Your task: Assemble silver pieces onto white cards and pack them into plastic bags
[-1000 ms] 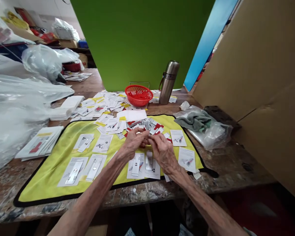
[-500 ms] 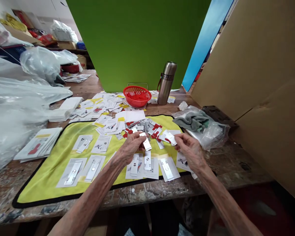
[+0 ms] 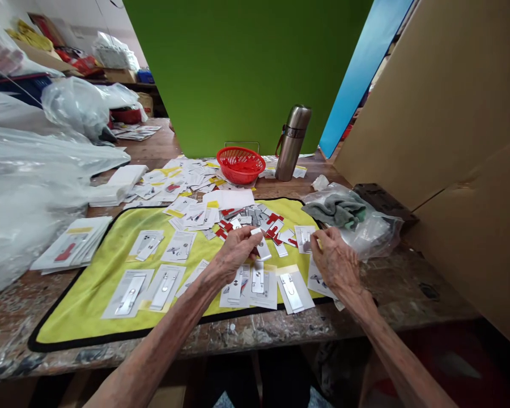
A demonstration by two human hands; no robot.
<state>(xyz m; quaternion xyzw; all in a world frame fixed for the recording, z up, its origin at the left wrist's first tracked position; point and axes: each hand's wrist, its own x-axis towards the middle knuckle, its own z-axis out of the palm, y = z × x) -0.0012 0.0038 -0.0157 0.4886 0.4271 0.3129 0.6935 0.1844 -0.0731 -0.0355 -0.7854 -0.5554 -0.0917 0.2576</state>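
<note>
My left hand (image 3: 242, 249) pinches a flat silver metal piece (image 3: 262, 248), tilted above the yellow cloth. Over the right side of the cloth, the fingers of my right hand (image 3: 335, 258) are closed at the end of another flat metal piece (image 3: 306, 240), which lies over a printed card (image 3: 300, 232). Its far end is hidden by the fingertips. Between the hands, beyond them, is a loose pile of silver and red pieces (image 3: 275, 225). Printed cards bearing metal pieces, such as this card (image 3: 296, 288), lie in rows along the near side.
The yellow cloth (image 3: 89, 303) with black edging covers much of the worn wooden table. Behind it stand a red basket (image 3: 241, 166) and a steel flask (image 3: 293, 144). Stacked cards (image 3: 70, 246) and plastic bags (image 3: 21, 209) lie left; a grey rag (image 3: 338, 209) lies right.
My right hand has moved slightly right and down, bringing its metal piece over the printed card. My left hand still holds its piece, shifted a little right. The view has shifted slightly.
</note>
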